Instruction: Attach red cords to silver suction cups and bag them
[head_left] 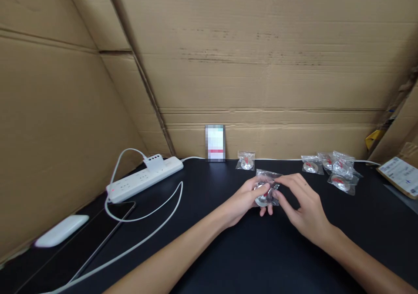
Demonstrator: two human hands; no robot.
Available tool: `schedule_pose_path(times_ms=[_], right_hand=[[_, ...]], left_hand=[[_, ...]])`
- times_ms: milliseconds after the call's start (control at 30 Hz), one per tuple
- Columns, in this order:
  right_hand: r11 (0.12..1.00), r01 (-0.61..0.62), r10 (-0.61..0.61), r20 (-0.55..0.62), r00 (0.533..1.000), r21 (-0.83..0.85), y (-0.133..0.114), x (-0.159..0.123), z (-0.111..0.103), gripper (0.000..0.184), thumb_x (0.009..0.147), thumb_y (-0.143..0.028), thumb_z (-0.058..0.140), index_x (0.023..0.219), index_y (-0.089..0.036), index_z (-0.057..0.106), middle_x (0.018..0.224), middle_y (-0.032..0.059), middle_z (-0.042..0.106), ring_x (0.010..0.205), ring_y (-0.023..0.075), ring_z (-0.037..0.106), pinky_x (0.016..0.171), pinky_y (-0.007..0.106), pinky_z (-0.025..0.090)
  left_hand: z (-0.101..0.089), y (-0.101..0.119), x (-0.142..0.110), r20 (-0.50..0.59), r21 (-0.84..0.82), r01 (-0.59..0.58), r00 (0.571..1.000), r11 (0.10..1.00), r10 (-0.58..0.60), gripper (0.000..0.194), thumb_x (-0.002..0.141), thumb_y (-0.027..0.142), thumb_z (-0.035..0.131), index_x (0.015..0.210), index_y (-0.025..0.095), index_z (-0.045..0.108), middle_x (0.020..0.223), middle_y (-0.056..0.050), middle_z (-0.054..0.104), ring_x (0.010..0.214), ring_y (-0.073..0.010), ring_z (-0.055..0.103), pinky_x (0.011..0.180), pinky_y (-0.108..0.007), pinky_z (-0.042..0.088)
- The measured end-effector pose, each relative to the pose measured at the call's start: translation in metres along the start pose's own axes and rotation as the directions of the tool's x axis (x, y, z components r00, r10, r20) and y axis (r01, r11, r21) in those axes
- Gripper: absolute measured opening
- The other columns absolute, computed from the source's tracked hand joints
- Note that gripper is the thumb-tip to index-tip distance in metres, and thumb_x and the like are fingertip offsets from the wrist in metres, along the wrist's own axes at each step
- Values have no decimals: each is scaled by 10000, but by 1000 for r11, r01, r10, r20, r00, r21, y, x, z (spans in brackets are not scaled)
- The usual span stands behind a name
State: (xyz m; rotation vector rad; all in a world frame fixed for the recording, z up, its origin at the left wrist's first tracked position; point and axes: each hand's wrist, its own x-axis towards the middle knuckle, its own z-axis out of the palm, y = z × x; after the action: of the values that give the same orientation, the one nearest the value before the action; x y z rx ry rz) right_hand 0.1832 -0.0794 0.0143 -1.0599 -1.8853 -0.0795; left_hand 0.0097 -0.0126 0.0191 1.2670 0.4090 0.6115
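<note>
Here's the left hand, clamped on a clear packet, thumb pressed across the top and fingers underneath, and inside you can see a round silvery piece with a splash of red! In comes the right hand on the other side, curved, its thumb and forefinger at the packet's right edge with a small gap between the tips; whether they grip the film, I cannot tell. The packet sits between the two hands, over the black counter. Just beyond, a lone packet lies near the back, and right of it there's a cluster of similar packets, some overlapping. Left of the lone one, a small screen stands upright, its display blurred out. Farther left, a white power strip carries a charger, with a white cable looping over the counter! Over on the far right, a printed card, and behind it all, a cardboard wall
</note>
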Motion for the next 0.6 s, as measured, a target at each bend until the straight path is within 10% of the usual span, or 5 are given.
schedule_pose_path(times_ms=[600], right_hand=[[994,-98,99,-21,995,41,9,2,-6,30,888,-195,617,917,-187,621,795,30,593,706,165,519,658,312,450]], left_hand=[[6,2,-4,43,503,-113,993,857,106,288,888,360,581,1095,164,626,847,-35,621,546,-76,497,510,-214,432]])
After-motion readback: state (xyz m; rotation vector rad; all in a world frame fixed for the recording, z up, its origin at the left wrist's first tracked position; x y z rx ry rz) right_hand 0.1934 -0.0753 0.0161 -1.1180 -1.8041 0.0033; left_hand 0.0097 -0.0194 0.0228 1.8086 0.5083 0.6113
